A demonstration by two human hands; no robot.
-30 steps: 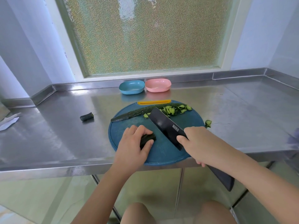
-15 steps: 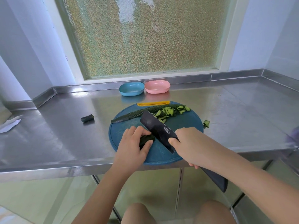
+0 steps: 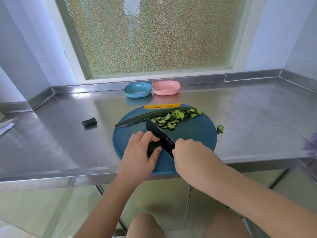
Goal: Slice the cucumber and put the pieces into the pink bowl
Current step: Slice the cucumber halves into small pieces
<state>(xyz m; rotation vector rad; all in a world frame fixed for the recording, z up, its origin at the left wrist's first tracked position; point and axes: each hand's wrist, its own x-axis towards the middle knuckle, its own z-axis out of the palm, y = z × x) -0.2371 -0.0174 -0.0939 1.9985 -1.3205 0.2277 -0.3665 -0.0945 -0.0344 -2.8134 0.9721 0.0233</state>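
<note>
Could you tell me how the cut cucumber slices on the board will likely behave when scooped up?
The cucumber slices look thin and loose, so they would probably scatter rather than lift together; one piece already lies off the cutting board. Being fresh-cut, they may be slippery and stick together.

Frosted window (image 3: 151,36) glows above steel counter (image 3: 60,143) between pale walls (image 3: 25,40).

The fingers (image 3: 148,137) of the left hand (image 3: 139,152) cover most of the cucumber piece (image 3: 153,146); only its dark end shows. The handle of the knife (image 3: 157,133) is buried under the right hand (image 3: 192,155). The label on the blade is too small to read. A white paper (image 3: 6,125) runs off the left edge, and a purple blur (image 3: 310,145) sits at the right.
</note>
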